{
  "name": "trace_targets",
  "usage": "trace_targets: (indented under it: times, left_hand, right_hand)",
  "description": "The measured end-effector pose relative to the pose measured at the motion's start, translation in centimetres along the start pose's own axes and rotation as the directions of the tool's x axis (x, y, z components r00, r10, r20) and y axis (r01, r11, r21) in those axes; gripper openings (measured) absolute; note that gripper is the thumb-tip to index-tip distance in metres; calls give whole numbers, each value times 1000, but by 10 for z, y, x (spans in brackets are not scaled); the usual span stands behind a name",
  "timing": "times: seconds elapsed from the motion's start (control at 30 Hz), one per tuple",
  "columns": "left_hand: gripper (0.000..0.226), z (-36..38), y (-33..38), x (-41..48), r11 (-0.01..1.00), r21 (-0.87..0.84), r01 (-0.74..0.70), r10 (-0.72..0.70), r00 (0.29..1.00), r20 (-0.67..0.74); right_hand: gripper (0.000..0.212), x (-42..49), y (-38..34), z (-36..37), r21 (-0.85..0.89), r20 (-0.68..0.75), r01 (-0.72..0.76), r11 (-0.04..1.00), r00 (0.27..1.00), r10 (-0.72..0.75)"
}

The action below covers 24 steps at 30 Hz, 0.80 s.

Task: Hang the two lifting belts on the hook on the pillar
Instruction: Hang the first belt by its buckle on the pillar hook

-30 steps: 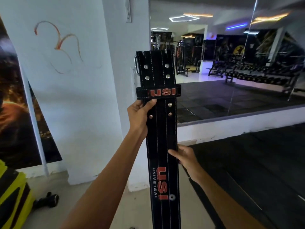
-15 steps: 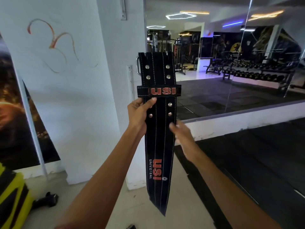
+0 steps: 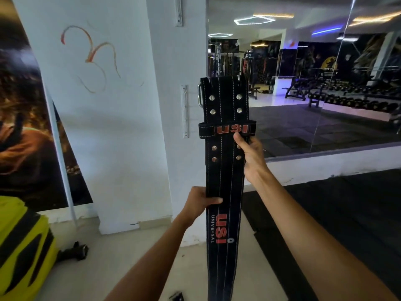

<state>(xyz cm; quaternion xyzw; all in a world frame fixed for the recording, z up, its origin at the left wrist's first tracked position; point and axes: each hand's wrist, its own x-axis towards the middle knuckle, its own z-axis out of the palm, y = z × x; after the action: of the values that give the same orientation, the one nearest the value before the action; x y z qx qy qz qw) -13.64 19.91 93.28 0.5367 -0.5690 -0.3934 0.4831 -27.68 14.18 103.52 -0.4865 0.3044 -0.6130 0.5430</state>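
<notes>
Up before the white pillar (image 3: 134,131): one lifting belt (image 3: 224,181) in sight, held upright. Black, white-stitched, red USI lettering, steel buckle on top. Clamped by right hand (image 3: 249,154) just under the keeper loop; gripped by left hand (image 3: 200,202) lower, at its left edge.
</notes>
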Motion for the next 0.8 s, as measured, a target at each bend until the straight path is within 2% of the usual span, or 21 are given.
trace_targets:
  times: [0.1,0.13,0.17,0.2,0.27,0.3,0.33,0.4,0.47,0.5,0.63,0.7,0.8]
  left_hand:
    - [15,-1,23,1,971,-226,-76,61,995,-73]
    - [13,-1,15,-3,974,-217,-61,50,997,-55]
    - [11,1,0,-10,991,-131,-23,23,1000,1]
    - [8,3,-19,-19,999,30,34,-37,996,81]
    - [15,1,-43,-31,935,333,120,-200,955,218]
    - [21,-3,-41,-29,922,361,139,-231,946,226]
    - [25,-6,-27,-25,949,294,114,-180,962,207]
    - [24,-14,22,-13,1000,-3,-21,21,998,56]
    - [20,-17,76,-1,956,-243,-162,147,986,-80]
    - [19,-15,95,4,932,-298,-206,181,977,-111]
    - [19,-2,120,9,892,-360,-273,206,955,-213]
    - [16,3,124,9,855,-429,-291,210,951,-227]
    - [14,5,127,11,833,-450,-321,232,942,-244]
  right_hand:
    - [6,-2,-1,0,11,-28,-4,1000,1000,5]
    - [7,-2,-3,1,17,-39,-2,1000,999,2]
    - [8,-2,-4,-1,18,-46,4,1000,999,-4]
    - [8,-3,-5,-2,17,-48,6,1000,999,-5]
    - [6,-2,-3,-7,5,-39,8,1000,999,-8]
    - [5,-1,-1,-9,-1,-32,12,1000,999,-12]
    - [4,-1,-1,-10,-4,-26,14,1000,1000,-14]
    - [3,-2,0,-11,7,-3,22,1000,1000,-22]
    - [19,-7,-3,-10,11,48,23,1000,999,-23]
    - [26,-10,-4,-9,1,68,20,1000,997,-20]
    - [27,-18,-7,-12,-90,51,117,989,992,-112]
    - [26,-22,-8,-19,-68,78,174,982,983,-169]
    - [24,-37,14,-40,-141,169,92,986,983,-67]
